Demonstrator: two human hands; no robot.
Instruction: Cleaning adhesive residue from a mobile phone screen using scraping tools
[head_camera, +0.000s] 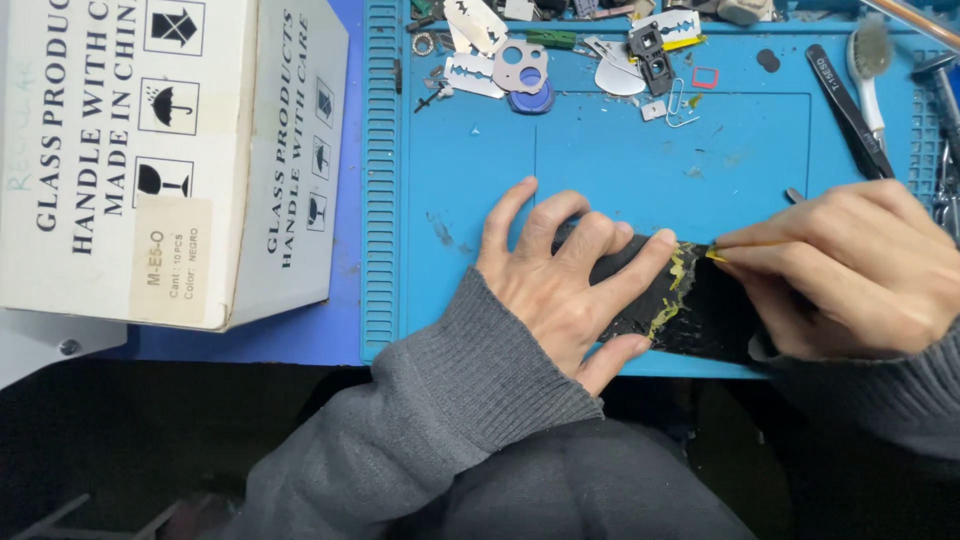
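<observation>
Scraping step: the left hand (560, 290), fingers spread, pins a black panel (690, 315) on the blue mat (600, 150). At 3 o'clock, the right hand (850, 265) pinches a thin tool (716, 254) at the yellow glue (675, 285). The next stroke likely calls for a shallow, steady scrape.

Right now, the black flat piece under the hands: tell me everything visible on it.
The black flat piece lies flat at the near edge of the blue mat. It looks dark, thin and scuffed, with a ragged yellowish strip of residue running across it. The left hand presses it down with spread fingers; the right hand covers its right end, working a thin tool tip at the residue. Most edges are hidden.
</observation>
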